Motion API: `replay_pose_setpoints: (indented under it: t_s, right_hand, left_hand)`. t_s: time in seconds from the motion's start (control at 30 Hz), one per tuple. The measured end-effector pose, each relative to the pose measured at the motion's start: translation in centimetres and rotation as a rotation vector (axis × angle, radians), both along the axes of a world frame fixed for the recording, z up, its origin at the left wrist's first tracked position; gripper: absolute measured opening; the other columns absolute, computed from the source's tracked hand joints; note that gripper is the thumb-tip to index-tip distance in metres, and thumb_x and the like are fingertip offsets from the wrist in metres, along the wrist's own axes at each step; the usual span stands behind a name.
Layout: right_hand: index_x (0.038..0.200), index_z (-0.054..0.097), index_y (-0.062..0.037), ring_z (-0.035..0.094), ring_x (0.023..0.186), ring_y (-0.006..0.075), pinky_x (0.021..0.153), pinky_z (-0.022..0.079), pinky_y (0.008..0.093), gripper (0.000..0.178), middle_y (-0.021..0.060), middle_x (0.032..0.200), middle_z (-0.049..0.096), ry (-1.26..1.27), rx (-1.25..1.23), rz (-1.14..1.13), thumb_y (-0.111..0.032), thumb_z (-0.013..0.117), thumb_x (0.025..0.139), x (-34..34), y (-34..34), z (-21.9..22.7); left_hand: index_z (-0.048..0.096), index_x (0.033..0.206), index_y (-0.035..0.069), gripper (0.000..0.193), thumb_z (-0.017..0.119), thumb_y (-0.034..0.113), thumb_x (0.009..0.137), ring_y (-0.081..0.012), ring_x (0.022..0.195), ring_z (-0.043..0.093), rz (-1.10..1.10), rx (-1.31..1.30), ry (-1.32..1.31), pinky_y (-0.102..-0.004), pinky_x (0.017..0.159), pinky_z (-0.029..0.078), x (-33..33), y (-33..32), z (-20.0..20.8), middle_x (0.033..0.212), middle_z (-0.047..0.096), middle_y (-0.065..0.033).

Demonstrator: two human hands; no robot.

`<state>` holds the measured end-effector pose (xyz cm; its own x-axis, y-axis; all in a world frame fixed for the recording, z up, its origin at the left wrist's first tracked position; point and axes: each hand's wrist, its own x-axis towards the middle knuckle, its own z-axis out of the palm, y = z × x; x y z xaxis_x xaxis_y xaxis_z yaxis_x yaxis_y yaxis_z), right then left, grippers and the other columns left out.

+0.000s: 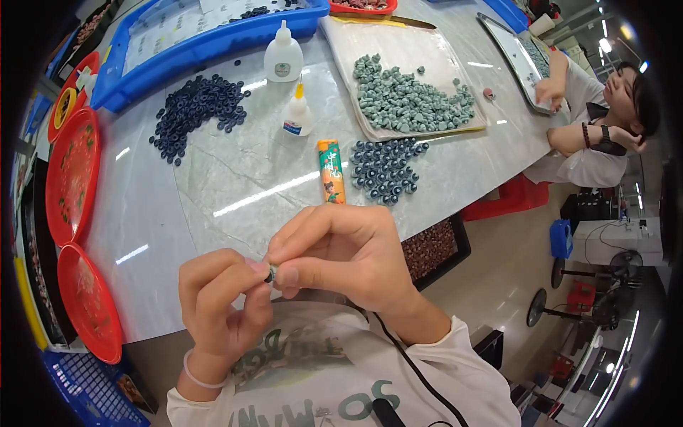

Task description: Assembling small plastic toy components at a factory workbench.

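Observation:
Both my hands meet low in the middle, their fingertips pinching one small dark piece [269, 275] with a pale greenish part. My left hand [224, 302] grips it between thumb and forefinger. My right hand [348, 249] closes on it from the other side; fingers hide most of its shape. Beyond my right hand lie an orange and green packet [331, 171] and a cluster of small dark round pieces with shiny tops [388, 169]. Farther off, a heap of grey-green pieces [413, 99] rests on a white tray [398, 43]. A pile of dark blue rings [196, 114] lies at the left.
Two white squeeze bottles [283, 57] stand mid-table, one with a yellow tip [297, 114]. A blue tray [206, 46] fills the far left; red plates [73, 174] line the left edge. At right, another person [597, 128] sits by a metal tray [516, 60].

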<state>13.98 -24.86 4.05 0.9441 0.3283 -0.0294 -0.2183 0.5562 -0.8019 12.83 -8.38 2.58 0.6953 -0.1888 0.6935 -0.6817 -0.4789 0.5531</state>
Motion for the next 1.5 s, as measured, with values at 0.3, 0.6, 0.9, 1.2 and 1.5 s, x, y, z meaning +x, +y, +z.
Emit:
replay_pose_setpoints:
  t_s: [0.3, 0.6, 0.9, 1.2, 1.5]
  right_hand:
    - [0.082, 0.059, 0.0049, 0.059, 0.076, 0.0169, 0.068, 0.048, 0.0263, 0.013, 0.0166, 0.085, 0.059, -0.024, -0.013, -0.042, 0.012, 0.064, 0.071, -0.8, 0.2, -0.7]
    - [0.083, 0.06, 0.0037, 0.057, 0.078, 0.0163, 0.07, 0.046, 0.026, 0.017, 0.0149, 0.087, 0.058, -0.042, -0.006, -0.062, 0.01, 0.067, 0.069, -1.6, 0.4, -1.3]
    - [0.092, 0.062, 0.0037, 0.053, 0.075, 0.0137, 0.068, 0.043, 0.0232, 0.016, 0.0087, 0.091, 0.057, -0.289, -0.743, -0.707, 0.004, 0.057, 0.077, -0.7, -8.7, -1.9]
    - [0.095, 0.06, 0.0043, 0.056, 0.077, 0.0113, 0.073, 0.045, 0.0241, 0.02, 0.0065, 0.09, 0.059, -0.297, -1.363, -0.629, 0.007, 0.057, 0.075, 1.0, -12.3, -3.6]
    - [0.097, 0.059, 0.0036, 0.056, 0.079, 0.0107, 0.073, 0.045, 0.0225, 0.021, 0.0061, 0.09, 0.06, -0.435, -1.455, -0.657, 0.007, 0.055, 0.076, 3.0, -15.9, -1.7]
  left_hand:
    - [0.059, 0.091, 0.007, 0.018, 0.067, 0.015, 0.077, -0.0153, 0.069, 0.048, -0.096, -0.167, 0.166, -0.0235, 0.058, 0.04, -0.2, -0.1, -0.9, 0.081, 0.05, -0.0065]
    - [0.058, 0.094, 0.006, 0.021, 0.067, 0.015, 0.077, -0.0132, 0.068, 0.047, -0.144, -0.172, 0.197, -0.0223, 0.056, 0.039, -0.7, 0.2, -1.5, 0.087, 0.048, -0.0087]
    - [0.054, 0.098, 0.004, 0.022, 0.061, 0.003, 0.077, -0.01, 0.064, 0.044, -0.124, -0.336, 0.475, -0.0209, 0.056, 0.038, -0.8, 0.6, -2.5, 0.092, 0.048, -0.0089]
    - [0.055, 0.098, 0.003, 0.022, 0.059, 0.0, 0.077, -0.0092, 0.065, 0.045, -0.152, -0.301, 0.574, -0.0196, 0.055, 0.037, -0.6, 0.5, -2.7, 0.09, 0.051, -0.0072]
    - [0.057, 0.094, 0.002, 0.018, 0.058, -0.002, 0.076, -0.0105, 0.064, 0.047, -0.147, -0.233, 0.58, -0.0203, 0.053, 0.038, -0.5, 0.4, -2.5, 0.088, 0.054, -0.008]
